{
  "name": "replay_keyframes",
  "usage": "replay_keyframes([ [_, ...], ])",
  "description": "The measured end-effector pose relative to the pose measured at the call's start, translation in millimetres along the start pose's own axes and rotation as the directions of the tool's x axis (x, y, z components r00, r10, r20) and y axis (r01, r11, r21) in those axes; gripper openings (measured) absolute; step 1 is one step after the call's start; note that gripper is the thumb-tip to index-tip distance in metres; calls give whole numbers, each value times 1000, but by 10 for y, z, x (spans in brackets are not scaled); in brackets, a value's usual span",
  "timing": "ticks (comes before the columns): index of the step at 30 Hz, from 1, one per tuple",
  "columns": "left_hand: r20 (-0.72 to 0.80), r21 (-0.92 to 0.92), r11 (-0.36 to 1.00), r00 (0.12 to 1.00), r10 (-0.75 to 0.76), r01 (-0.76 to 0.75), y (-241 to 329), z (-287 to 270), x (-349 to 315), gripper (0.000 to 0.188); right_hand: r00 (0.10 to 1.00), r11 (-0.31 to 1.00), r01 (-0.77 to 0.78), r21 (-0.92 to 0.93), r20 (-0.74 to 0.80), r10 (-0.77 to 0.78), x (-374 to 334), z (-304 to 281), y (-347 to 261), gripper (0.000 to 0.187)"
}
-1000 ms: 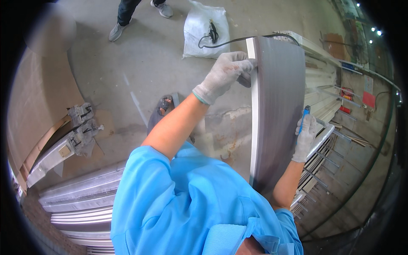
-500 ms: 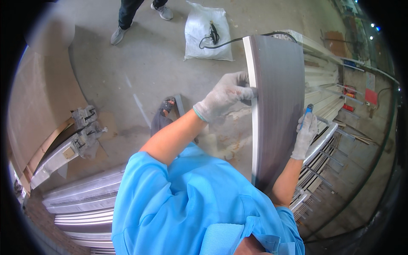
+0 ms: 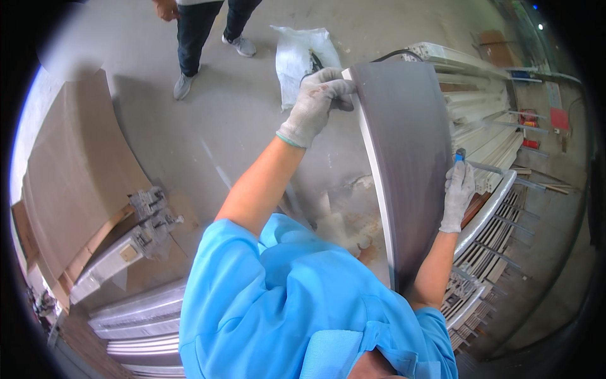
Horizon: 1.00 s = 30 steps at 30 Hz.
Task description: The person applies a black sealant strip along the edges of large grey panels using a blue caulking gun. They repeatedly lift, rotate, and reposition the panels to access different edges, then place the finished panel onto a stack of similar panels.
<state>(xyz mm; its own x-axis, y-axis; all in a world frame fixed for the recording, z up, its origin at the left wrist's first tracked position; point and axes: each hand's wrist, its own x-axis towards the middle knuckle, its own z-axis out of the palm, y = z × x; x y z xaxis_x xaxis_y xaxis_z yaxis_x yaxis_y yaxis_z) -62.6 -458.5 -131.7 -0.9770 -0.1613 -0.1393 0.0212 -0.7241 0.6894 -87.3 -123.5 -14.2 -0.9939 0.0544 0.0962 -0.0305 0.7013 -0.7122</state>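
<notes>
A long dark grey panel with a white edge stretches away from my body, its far end turned a little to the left. My left hand, in a light grey work glove, grips the white edge close to the far corner, the fingers curled partly out of sight. On the panel's right side is my right hand, also gloved, closed around a small blue tool. Only the tool's upper end shows above the fingers, so its exact kind is hidden.
White profiles lie stacked right of the panel, with a rack of thin strips nearer. A white sack lies on the floor ahead. Another person's legs stand beyond. Brown boards and wrapped profiles are left.
My left hand has slid along the white edge to the far corner. The panel's far end has swung left, and more of the other person shows. My right hand still grips the blue tool.
</notes>
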Motion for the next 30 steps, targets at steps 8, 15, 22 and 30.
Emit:
replay_keyframes([
  [8,109,-49,999,994,11,-6,34,-37,52,29,1000,994,9,-110,-11,-11,51,-8,28,35],
  [15,18,213,971,994,-112,105,30,124,-228,36,997,999,44,-5,66,-44,-128,-149,-341,27],
  [22,291,272,839,872,395,-471,409,787,-658,37,980,866,183,466,-17,-198,-736,-541,-621,34],
  [30,465,794,589,775,-427,-151,85,1649,-1462,31,944,888,174,425,184,-273,-1126,-1038,-393,42],
])
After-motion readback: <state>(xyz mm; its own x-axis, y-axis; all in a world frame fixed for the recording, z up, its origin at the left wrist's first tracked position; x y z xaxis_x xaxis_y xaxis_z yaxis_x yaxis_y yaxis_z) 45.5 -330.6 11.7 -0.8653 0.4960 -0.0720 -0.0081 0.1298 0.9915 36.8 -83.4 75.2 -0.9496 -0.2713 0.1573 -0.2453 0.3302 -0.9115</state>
